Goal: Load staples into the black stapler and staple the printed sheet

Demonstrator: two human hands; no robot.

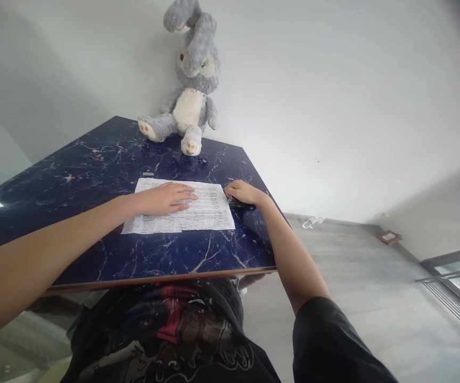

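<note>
Printed white paper sheets (210, 213) lie on the dark blue marble-patterned table, with their lower edges slightly offset. My left hand (166, 199) rests flat on them, fingers stretched toward the right. At the right edge of the paper, my right hand (243, 191) is closed over a black stapler-like tool (243, 205). Part of that tool is hidden under the fingers. Just beyond the top edge of the paper sits a small dark item with a pale label (148, 174), too small to identify.
A grey plush rabbit (192, 109) sits at the back of the table (74, 170), against the wall. The table's front edge is close to my body. On the floor to the right are a clear plastic item (313, 222) and a brown box (389, 237).
</note>
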